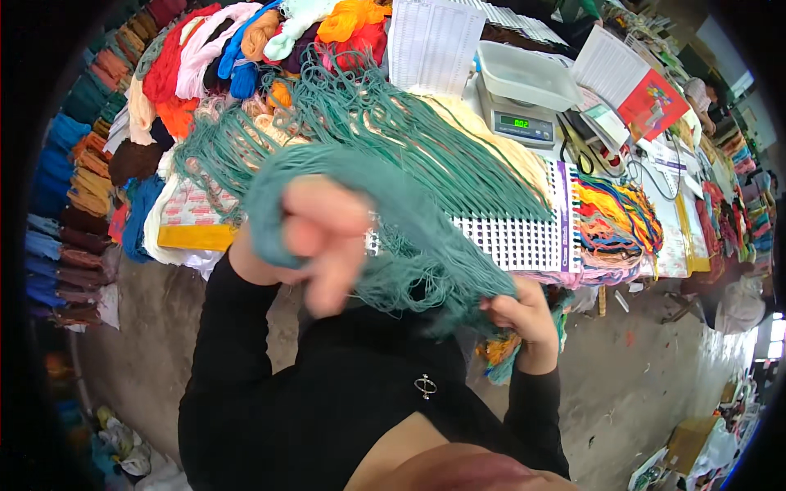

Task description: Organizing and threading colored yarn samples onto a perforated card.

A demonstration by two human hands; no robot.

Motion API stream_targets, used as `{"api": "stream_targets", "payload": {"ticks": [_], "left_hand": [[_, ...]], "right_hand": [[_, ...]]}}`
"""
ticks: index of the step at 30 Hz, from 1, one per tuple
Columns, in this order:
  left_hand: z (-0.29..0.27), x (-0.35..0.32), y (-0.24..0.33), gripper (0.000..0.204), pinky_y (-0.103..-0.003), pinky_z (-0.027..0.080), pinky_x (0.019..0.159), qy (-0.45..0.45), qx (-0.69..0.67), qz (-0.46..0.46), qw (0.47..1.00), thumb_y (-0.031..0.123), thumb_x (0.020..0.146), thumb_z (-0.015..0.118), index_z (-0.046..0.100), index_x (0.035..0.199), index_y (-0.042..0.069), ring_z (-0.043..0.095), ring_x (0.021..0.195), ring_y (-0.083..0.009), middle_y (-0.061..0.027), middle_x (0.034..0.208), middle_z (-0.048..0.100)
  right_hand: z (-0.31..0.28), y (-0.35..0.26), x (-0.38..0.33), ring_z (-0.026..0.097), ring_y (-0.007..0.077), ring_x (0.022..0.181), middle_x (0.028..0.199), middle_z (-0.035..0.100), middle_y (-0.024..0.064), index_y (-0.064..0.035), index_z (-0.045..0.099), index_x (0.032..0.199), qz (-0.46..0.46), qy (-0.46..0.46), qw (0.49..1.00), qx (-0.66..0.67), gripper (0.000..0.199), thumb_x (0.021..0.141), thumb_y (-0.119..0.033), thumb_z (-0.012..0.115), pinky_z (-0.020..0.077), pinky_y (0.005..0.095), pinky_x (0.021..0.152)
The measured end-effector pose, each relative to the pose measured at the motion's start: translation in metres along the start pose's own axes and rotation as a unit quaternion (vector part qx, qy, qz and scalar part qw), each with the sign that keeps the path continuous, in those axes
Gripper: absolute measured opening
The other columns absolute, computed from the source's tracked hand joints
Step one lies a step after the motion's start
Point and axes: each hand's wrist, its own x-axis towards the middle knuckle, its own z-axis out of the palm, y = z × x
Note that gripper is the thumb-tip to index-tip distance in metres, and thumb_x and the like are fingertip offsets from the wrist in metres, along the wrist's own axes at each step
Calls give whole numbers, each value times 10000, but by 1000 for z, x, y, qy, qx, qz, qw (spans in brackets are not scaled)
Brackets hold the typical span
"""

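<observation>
A teal skein of thread (409,192) stretches between my hands in front of the table edge. Its upper loop wraps round my left hand (323,237), whose curled fingers are blurred by motion. My right hand (528,315) grips the skein's lower right end between thumb and fingers. Loose strands hang in a tangle below the middle of the skein. Just beyond, many teal thread lengths (417,123) fan out over a white card with rows of black holes (512,245). Cream thread (483,131) lies along their far side.
A digital scale (522,127) bearing a clear plastic tub (528,75) stands at the back right, beside scissors (580,147). Multicoloured threads (618,221) hang from the card's right edge. Skeins in many colours (237,49) pile up at the back left. A printed sheet (434,45) stands behind.
</observation>
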Motion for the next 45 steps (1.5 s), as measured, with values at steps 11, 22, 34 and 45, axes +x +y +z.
{"api": "stream_targets", "payload": {"ticks": [11,22,34,45], "left_hand": [[-24,19,-86,335,-321,530,705,-127,180,-499,838,75,853,497,436,1179,23,577,981,-189,-120,1085,541],[-13,11,-42,66,-262,432,616,200,337,-1,920,-7,697,630,623,757,-34,579,728,-157,-105,822,627],[12,62,-105,95,-290,482,661,56,431,53,899,-14,673,568,527,758,-25,597,801,-268,-143,1030,569],[-38,78,-121,268,-318,399,886,98,425,-80,896,13,803,502,562,1063,-8,511,1059,-226,-140,1168,517]], "right_hand": [[45,-14,31,561,106,655,731,614,61,24,600,881,-252,111,887,-371,158,734,-27,633,427,224,581],[-17,43,13,500,90,571,657,558,5,3,581,850,-157,259,919,-253,148,762,-98,643,405,236,539],[11,7,-7,585,166,810,884,618,121,58,551,1005,-175,151,970,-73,518,765,-400,580,441,264,717],[-59,-9,-197,404,44,338,433,456,-53,-48,525,818,-563,210,778,184,375,758,-410,602,342,188,509]]}}
